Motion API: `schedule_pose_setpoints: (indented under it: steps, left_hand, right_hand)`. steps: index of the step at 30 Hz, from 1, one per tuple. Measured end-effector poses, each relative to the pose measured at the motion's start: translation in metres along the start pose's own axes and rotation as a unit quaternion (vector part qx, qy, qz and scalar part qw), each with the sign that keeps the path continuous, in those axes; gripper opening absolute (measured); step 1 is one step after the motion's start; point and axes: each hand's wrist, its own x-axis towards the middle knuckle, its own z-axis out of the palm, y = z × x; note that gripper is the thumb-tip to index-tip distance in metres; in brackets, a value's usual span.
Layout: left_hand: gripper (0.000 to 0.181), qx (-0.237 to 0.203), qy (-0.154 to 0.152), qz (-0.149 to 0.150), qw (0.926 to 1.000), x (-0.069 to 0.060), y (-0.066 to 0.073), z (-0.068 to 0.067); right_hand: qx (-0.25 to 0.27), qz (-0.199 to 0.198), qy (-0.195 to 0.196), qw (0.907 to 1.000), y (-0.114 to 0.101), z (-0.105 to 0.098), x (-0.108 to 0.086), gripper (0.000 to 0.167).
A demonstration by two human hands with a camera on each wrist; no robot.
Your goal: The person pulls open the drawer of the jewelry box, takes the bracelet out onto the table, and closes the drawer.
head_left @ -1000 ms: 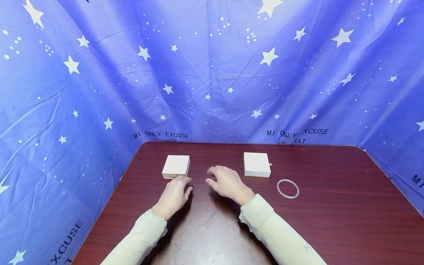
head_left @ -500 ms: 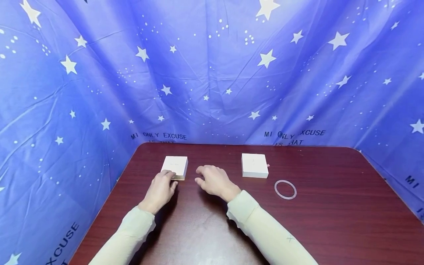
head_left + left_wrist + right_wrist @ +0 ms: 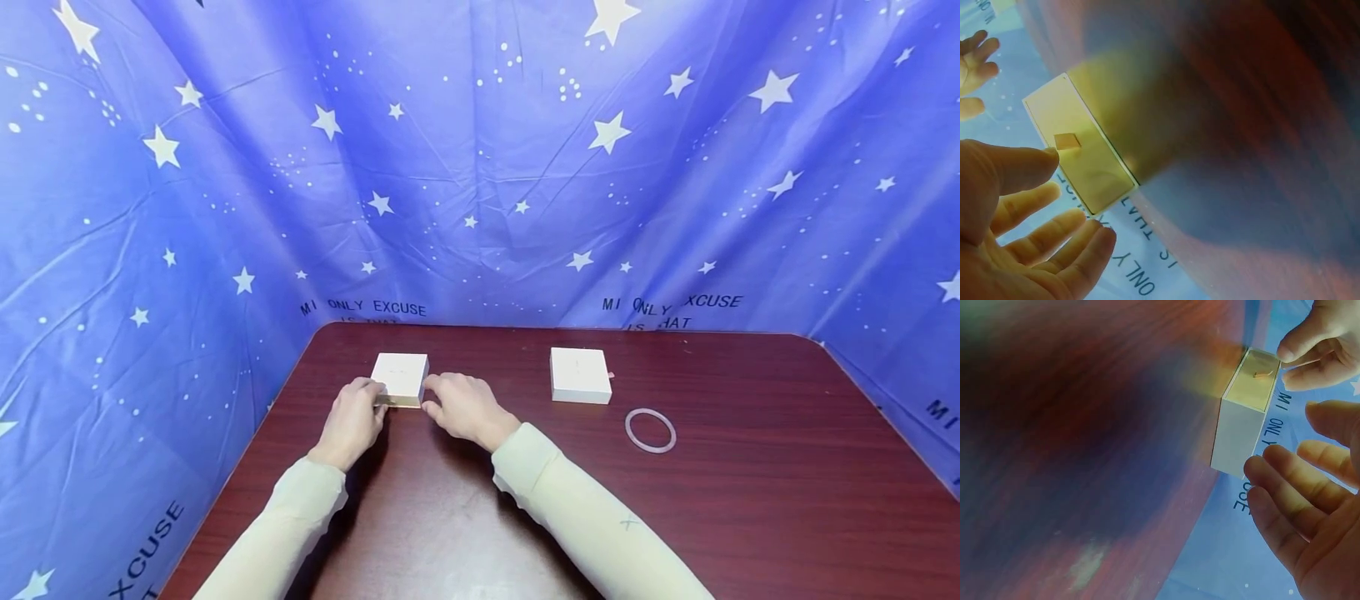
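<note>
Nearby, glossy wood-grained red-brown table (image 3: 757,475). Left hand (image 3: 350,422) and right hand (image 3: 465,407), fingers loosely parted, gripping nothing, flank the leftmost white box (image 3: 405,372) near the far edge. Behind, creased blue star-print curtain (image 3: 450,179) walls three sides.

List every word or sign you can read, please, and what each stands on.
"MI ONLY EXCUSE", "IS THAT": curtain, back left.
"MI ONLY XCUSE", "IS HAT": curtain, back right.
"XCUSE", "T": curtain, lower left.
"MI": curtain, right edge.
"X"-like mark: right sleeve.
Left box, right box: print too small.
</note>
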Motion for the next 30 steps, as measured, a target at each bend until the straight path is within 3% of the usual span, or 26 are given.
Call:
schedule_pose_setpoints:
  steps: [7, 14, 23, 30]
  left_hand:
    - [0.023, 0.005, -0.032, -0.031, 0.999, 0.007, -0.007, -0.001]
    - [0.036, 0.009, -0.059, -0.047, 0.9971, 0.015, -0.01, -0.003]
    - [0.03, 0.001, -0.063, -0.058, 0.9963, 0.017, -0.014, -0.003]
    - [0.026, 0.007, -0.055, -0.057, 0.9969, 0.017, -0.015, -0.001]
  right_hand:
    - [-0.016, 0.001, 0.005, 0.9999, -0.002, 0.004, 0.016, 0.014]
    - [-0.048, 0.004, -0.035, 0.9983, -0.01, 0.009, 0.029, 0.014]
    - [-0.055, 0.028, -0.036, 0.9975, -0.015, 0.014, 0.039, 0.013]
    - [-0.071, 0.024, -0.035, 0.9965, -0.015, 0.02, 0.042, 0.007]
